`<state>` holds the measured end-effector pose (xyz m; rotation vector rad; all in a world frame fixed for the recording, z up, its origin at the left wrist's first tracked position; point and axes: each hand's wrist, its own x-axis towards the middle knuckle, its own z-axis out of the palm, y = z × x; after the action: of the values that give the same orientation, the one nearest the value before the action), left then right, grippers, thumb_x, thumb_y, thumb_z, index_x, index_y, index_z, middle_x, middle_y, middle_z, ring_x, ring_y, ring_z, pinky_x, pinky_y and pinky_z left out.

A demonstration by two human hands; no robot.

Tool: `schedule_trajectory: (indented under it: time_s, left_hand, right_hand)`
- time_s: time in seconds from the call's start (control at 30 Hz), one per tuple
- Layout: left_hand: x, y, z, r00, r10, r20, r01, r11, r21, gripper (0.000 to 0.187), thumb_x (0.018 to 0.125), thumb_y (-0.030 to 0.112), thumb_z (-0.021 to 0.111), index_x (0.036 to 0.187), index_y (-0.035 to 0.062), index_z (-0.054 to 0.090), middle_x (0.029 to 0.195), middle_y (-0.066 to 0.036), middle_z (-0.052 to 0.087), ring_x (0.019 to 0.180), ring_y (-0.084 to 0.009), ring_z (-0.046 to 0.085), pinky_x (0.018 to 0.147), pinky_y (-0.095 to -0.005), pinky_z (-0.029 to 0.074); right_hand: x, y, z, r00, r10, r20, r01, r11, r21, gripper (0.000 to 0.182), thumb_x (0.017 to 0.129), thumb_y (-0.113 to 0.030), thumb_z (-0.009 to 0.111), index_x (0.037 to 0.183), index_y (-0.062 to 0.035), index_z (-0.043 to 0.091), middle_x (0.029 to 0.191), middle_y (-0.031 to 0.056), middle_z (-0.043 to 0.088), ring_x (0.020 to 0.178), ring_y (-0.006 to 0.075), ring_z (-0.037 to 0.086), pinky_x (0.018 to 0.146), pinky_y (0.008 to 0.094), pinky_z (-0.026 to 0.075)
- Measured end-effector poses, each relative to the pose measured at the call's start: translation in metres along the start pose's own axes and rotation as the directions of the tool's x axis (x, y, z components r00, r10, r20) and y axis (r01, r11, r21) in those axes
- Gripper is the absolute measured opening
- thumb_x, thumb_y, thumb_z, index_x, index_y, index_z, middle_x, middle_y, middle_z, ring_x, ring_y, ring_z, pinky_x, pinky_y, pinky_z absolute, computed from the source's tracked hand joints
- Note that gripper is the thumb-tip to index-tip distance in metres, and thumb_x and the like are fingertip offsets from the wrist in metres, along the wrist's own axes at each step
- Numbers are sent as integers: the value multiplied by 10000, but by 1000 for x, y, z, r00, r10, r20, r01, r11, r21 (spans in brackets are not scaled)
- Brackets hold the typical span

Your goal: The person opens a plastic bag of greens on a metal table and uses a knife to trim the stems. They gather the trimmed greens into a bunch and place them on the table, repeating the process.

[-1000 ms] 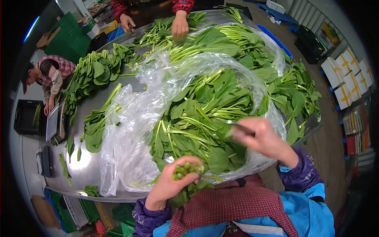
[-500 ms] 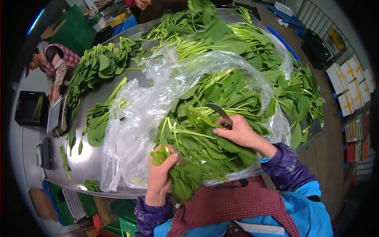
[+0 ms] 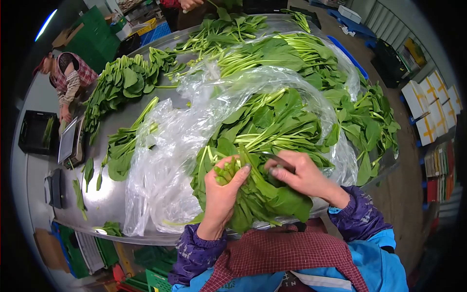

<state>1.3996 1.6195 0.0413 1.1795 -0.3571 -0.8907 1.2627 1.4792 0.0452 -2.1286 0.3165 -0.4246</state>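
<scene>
My left hand (image 3: pixel 221 194) is wrapped round a bunch of leafy greens (image 3: pixel 250 207), its cut stem ends poking up past my thumb. In my right hand (image 3: pixel 309 177) is a knife (image 3: pixel 279 159), whose dark blade points left toward the bunch. The handle is hidden in my fingers. The two hands are close together, with leaves of the bunch between them. Beyond them lies a heap of greens (image 3: pixel 277 117) on an opened clear plastic bag (image 3: pixel 170 151), partly covered by its folds.
More greens lie along the metal table (image 3: pixel 109 187), at its far side and right. A scale (image 3: pixel 70 141) and a black crate (image 3: pixel 36 134) stand at left beside a co-worker (image 3: pixel 73 78). Another person's hands (image 3: pixel 189 5) show at the far edge. White boxes (image 3: pixel 430 107) are stacked at right.
My left hand has moved up and right with its bunch, nearer my right hand. The knife has turned flatter, and leaves once loose below it now sit with the bunch.
</scene>
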Motion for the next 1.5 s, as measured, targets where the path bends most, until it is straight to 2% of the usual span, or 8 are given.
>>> schedule_trajectory:
  time_s: [0.3, 0.47, 0.5, 0.63, 0.8, 0.97, 1.13, 1.5]
  left_hand:
    - [-6, -2, -2, 990, 38, 138, -69, 970, 233, 217, 787, 57, 688, 980, -10, 614, 831, 0, 624, 715, -53, 544, 651, -194, 449]
    - [-8, 1, -8, 994, 26, 108, -50, 972, 231, 214, 779, 52, 683, 975, 6, 610, 884, -20, 600, 784, -74, 536, 721, -216, 438]
    - [-7, 1, -8, 992, 25, 121, -53, 971, 232, 205, 772, 43, 678, 962, 12, 610, 919, -39, 589, 830, -93, 537, 763, -234, 433]
    - [-16, 25, -25, 981, 119, 155, -132, 988, 77, 201, 687, 50, 668, 873, 39, 593, 1014, -99, 555, 956, -186, 528, 856, -287, 398]
    - [-27, 34, -101, 981, 187, 57, -164, 947, -275, 208, 785, 206, 652, 882, 82, 516, 887, -36, 518, 624, -105, 478, 512, -227, 399]
    - [-45, 51, -141, 957, 216, -194, -105, 879, 465, 208, 787, 156, 640, 930, 26, 563, 797, -66, 589, 584, -94, 506, 545, -224, 427]
    - [-57, 70, -142, 872, 343, -350, -291, 937, 194, 241, 763, 199, 669, 889, 43, 537, 810, -109, 593, 655, -147, 549, 602, -258, 459]
    - [-24, -12, -60, 976, -89, -200, 71, 993, -99, 243, 743, 54, 700, 932, 35, 549, 756, -48, 571, 688, -146, 560, 643, -263, 465]
  right_hand:
    - [19, 1, -4, 989, -135, -57, 81, 824, -560, 193, 745, -3, 589, 938, -14, 591, 848, 106, 595, 688, 281, 604, 610, 351, 491]
    - [16, -10, -13, 996, 54, -69, -53, 998, 21, 201, 795, -76, 615, 982, -6, 601, 757, 67, 583, 602, 143, 536, 542, 273, 430]
    - [16, -23, -12, 990, 140, 20, -141, 985, 98, 220, 806, -160, 622, 938, 14, 601, 807, 157, 613, 693, 252, 590, 640, 336, 460]
    - [15, -14, -6, 987, 158, 40, -161, 984, 70, 202, 814, -155, 618, 942, 0, 605, 719, 57, 584, 618, 124, 505, 577, 272, 410]
    - [4, 16, -5, 952, 304, 24, -305, 945, 118, 163, 826, -137, 614, 926, -9, 613, 699, -1, 575, 613, 62, 452, 564, 236, 383]
    - [2, 30, 20, 981, 179, 71, -179, 984, -2, 224, 802, -215, 617, 885, -7, 605, 705, 109, 594, 609, 269, 561, 594, 352, 451]
    - [4, 28, 67, 986, 113, 125, -45, 891, -452, 355, 774, -307, 629, 975, -20, 573, 828, 130, 597, 735, 321, 612, 652, 425, 496]
    - [-6, -8, 55, 983, -185, 15, 176, 909, -377, 380, 730, -132, 669, 1093, -81, 570, 758, 71, 545, 596, 238, 597, 479, 342, 459]
